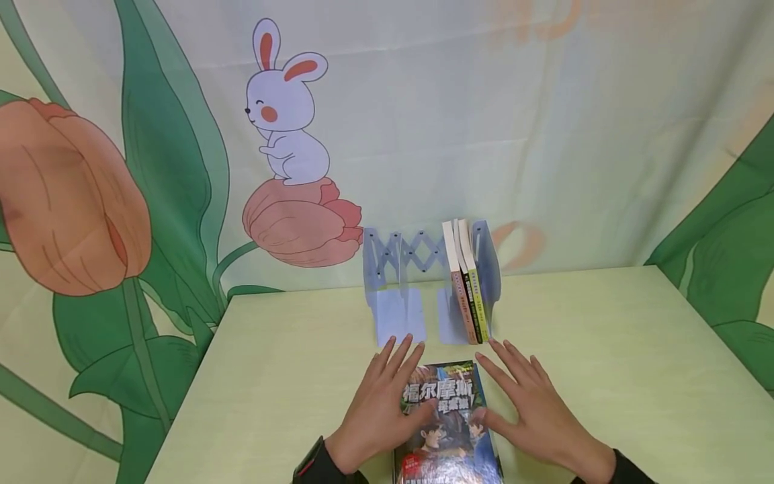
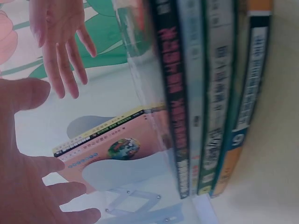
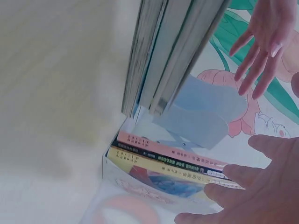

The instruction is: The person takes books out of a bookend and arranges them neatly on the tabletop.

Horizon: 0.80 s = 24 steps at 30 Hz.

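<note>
A stack of several books [image 1: 450,430] lies flat near the table's front, its top cover showing two cartoon figures under large white Chinese characters. In the left wrist view the printed spines [image 2: 217,93] face out; in the right wrist view pale page edges [image 3: 173,60] show. My left hand [image 1: 383,407] hovers at the stack's left side, fingers spread and pointing forward. Opposite it, my right hand [image 1: 538,413] is spread the same way. Both thumbs overlap the top cover in the head view. Neither hand grips anything.
Behind the stack stands a light blue expandable book rack [image 1: 400,319] with a crisscross back. Three thin books [image 1: 467,296] lean against its right end. A curtain [image 1: 411,134] printed with a rabbit and tulips hangs behind the pale yellow-green table [image 1: 278,376].
</note>
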Available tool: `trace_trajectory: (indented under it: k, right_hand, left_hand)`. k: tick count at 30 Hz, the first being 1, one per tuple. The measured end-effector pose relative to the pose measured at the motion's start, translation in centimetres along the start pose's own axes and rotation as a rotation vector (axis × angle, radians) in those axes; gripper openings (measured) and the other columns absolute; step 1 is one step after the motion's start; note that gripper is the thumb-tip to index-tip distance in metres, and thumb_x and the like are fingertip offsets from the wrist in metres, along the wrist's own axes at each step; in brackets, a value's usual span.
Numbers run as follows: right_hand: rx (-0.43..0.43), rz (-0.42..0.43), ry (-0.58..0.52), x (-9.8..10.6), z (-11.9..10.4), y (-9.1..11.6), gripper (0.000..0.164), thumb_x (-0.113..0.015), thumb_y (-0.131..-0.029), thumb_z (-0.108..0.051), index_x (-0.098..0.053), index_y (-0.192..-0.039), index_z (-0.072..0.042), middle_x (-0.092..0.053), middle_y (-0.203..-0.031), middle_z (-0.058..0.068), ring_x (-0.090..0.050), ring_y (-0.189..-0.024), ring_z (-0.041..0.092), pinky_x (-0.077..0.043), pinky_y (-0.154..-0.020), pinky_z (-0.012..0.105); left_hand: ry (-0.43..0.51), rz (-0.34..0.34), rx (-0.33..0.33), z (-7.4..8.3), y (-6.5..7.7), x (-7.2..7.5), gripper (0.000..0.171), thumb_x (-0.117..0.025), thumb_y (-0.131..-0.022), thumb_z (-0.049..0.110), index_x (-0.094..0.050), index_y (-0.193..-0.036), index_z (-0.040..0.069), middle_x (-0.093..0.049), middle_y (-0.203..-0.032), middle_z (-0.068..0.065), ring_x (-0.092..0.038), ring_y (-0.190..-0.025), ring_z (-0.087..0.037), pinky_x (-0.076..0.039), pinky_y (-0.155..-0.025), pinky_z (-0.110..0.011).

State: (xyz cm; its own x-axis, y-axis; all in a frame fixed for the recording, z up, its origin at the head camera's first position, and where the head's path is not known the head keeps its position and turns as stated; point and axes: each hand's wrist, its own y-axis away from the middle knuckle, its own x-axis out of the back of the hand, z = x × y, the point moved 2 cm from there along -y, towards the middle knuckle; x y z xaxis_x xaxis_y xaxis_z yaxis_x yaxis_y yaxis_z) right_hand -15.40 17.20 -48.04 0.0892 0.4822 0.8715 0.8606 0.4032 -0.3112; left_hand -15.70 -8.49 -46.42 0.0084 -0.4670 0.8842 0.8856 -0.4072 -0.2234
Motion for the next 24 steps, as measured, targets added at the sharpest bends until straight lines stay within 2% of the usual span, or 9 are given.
trace_trajectory:
  k: [6,11,19,24]
  right_hand:
    - [0.015,0.031,0.008,0.8,0.2,0.1,0.074,-0.065,-0.090,-0.048,-0.033,-0.154,-0.031,-0.019,-0.165,0.002,-0.018,-0.152,0.033,-0.017,-0.112,0.065]
    - [0.020,0.056,0.014,1.5,0.3,0.2,0.074,-0.064,-0.091,-0.047,-0.031,-0.155,-0.029,-0.017,-0.166,0.002,-0.016,-0.152,0.033,-0.012,-0.116,0.060]
    - [0.014,0.079,0.020,2.4,0.5,0.1,0.073,-0.064,-0.091,-0.045,-0.033,-0.155,-0.027,-0.018,-0.165,0.003,-0.017,-0.151,0.034,-0.012,-0.116,0.062]
    - [0.001,0.075,0.020,2.7,0.7,0.0,0.074,-0.064,-0.091,-0.045,-0.031,-0.155,-0.029,-0.018,-0.165,0.004,-0.016,-0.152,0.033,-0.012,-0.115,0.063]
  left_hand:
    - [-0.006,-0.007,-0.021,0.5,-0.6,0.1,0.080,-0.053,-0.094,0.058,-0.013,-0.159,0.032,-0.006,-0.167,0.005,0.001,-0.155,-0.026,-0.009,-0.122,-0.055]
    - [0.001,-0.011,-0.020,0.6,-1.4,0.3,0.082,-0.053,-0.093,0.060,-0.014,-0.159,0.030,-0.009,-0.167,0.002,-0.001,-0.155,-0.027,-0.013,-0.120,-0.059]
    - [0.026,-0.005,-0.017,0.9,-2.9,0.3,0.082,-0.054,-0.093,0.059,-0.014,-0.159,0.029,-0.010,-0.167,0.000,-0.004,-0.155,-0.030,-0.015,-0.119,-0.061]
    - [0.052,0.012,-0.022,1.0,-4.1,0.4,0.083,-0.056,-0.094,0.055,-0.013,-0.159,0.027,-0.009,-0.167,-0.003,-0.005,-0.155,-0.030,-0.015,-0.120,-0.058]
